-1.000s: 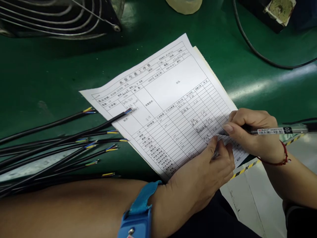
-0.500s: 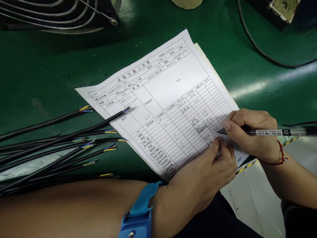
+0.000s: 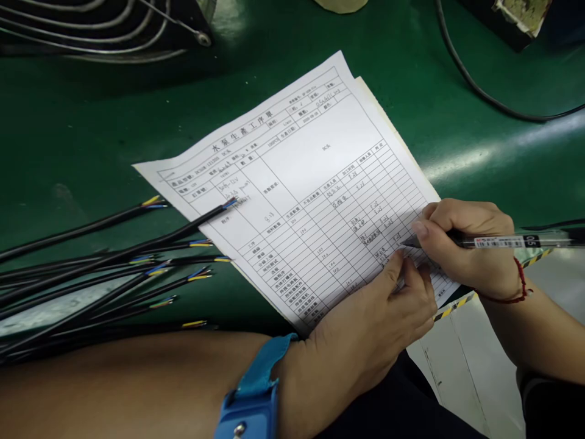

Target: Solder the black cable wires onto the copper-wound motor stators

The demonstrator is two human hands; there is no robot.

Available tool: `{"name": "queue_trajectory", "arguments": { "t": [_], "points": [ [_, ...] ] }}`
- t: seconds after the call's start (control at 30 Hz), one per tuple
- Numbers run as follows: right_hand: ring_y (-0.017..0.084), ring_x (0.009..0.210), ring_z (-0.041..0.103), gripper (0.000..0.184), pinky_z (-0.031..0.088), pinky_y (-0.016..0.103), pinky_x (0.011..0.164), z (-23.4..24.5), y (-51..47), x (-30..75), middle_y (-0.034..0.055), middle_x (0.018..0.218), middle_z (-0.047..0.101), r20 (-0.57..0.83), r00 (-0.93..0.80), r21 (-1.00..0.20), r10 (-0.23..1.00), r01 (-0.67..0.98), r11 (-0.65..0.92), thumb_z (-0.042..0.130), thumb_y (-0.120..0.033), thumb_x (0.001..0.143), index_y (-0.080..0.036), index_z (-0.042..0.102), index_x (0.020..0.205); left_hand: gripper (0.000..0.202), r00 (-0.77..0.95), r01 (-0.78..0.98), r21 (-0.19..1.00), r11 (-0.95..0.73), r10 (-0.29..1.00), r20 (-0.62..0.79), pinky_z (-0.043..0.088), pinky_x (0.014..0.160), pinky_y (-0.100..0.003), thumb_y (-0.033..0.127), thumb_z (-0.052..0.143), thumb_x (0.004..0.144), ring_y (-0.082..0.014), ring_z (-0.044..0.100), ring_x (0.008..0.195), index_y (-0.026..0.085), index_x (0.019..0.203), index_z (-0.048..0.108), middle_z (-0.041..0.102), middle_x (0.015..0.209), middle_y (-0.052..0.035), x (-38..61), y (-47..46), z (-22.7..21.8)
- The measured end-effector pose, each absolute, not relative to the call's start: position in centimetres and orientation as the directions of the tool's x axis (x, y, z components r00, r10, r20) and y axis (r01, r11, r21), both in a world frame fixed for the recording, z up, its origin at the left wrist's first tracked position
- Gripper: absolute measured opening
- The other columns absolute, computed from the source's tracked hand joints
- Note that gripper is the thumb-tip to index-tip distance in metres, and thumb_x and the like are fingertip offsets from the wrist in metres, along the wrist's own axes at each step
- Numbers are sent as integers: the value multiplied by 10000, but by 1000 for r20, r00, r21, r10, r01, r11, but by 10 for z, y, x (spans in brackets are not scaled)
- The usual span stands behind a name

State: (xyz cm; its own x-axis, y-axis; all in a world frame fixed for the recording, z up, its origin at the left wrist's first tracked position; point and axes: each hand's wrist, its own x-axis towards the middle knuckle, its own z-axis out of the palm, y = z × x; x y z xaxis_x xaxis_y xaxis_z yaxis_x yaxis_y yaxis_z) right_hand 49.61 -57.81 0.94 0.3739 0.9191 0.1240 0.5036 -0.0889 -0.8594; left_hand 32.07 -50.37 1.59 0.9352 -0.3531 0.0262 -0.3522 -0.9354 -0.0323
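Note:
A printed form with a ruled table and handwritten entries lies at a slant, with a second, yellowish sheet beneath it. My right hand is closed around a black gel pen, its tip touching the form at a row in the lower right of the table. My left hand rests on the form's lower edge with bent fingers, holding it; thumb and fingertips are close to the pen tip. It covers the bottom rows. On that wrist sits a blue strap with a metal stud.
Several black cables with stripped coloured wire ends lie at left, one reaching over the form. A fan guard stands at the upper left of the green table. A black cord curves at upper right. Yellow-black tape marks the near edge.
The view has shifted slightly, so the form and cables appear a little further left. The pen tip stays in about the same row, with both hands holding nearly the same pose.

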Motion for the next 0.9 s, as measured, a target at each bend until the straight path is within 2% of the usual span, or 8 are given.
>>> {"name": "queue_trajectory", "arguments": {
  "t": [0.17,0.47,0.67,0.9],
  "points": [
    [78,462,321,384,258,272,426,9,-579,496,-66,526,336,155,387,-846,909,528,-80,648,-128,879,-210,395,602,520,936,-348,-25,-937,-348,41,416,1160,-473,390,366,984,-298,504,1313,181,1422,550,536,1462,-115,321,-503,16],
    [87,454,311,397,231,285,405,12,-579,495,-56,516,335,124,374,-829,919,548,-111,627,-120,892,-212,373,601,524,933,-358,-24,-933,-359,42,412,1158,-483,401,372,977,-310,498,1325,182,1418,552,533,1471,-119,321,-502,16],
    [70,464,355,382,262,264,422,11,-578,496,-66,520,348,160,388,-822,907,561,-95,637,-109,872,-202,390,596,508,937,-344,-11,-939,-344,52,406,1154,-468,408,377,981,-298,501,1316,188,1400,562,539,1460,-117,321,-503,16],
    [59,458,335,393,247,253,410,13,-577,496,-71,517,344,158,377,-826,913,557,-87,634,-85,861,-197,377,586,526,935,-354,9,-935,-354,36,396,1167,-474,432,383,983,-297,489,1318,182,1418,540,512,1480,-122,321,-502,16]
  ]
}}
